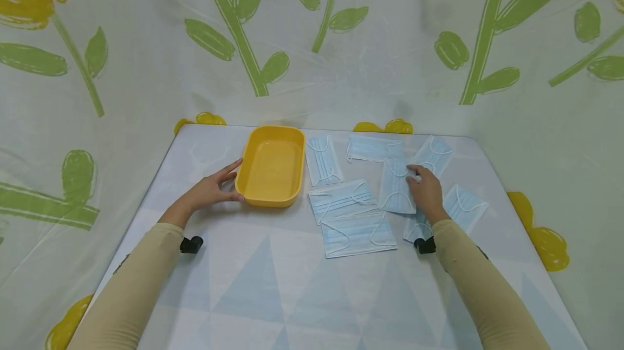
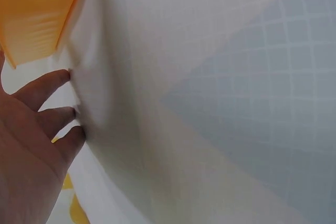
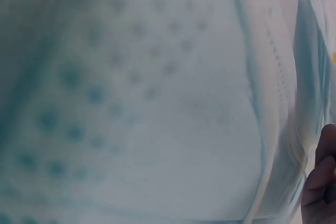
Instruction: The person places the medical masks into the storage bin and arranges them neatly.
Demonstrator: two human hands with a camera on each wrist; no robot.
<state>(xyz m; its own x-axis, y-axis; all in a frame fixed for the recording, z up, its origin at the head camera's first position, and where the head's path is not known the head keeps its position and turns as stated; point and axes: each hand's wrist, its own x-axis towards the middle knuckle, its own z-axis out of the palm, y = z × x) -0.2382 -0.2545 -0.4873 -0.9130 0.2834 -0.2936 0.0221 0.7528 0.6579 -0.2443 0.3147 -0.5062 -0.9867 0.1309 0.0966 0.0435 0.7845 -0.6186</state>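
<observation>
Mask [image 1: 398, 183] is lying on the surface [image 1: 234, 252] by my right hand [image 1: 426, 190], whose grip I cannot tell; I'm judging the mask light, soft, best pinched at its edge; my spread left hand [image 1: 211, 190] is touching the tray [image 1: 278, 160]

Both arms [image 1: 141, 279] reach in from near side, angled inward. Left hand [image 1: 208, 192]: left of centre, fingers extended, slightly spread, thumb apart on near side. Right hand [image 1: 428, 190]: on right, fingers bent, thumb and index pointing left; grip unclear.
</observation>
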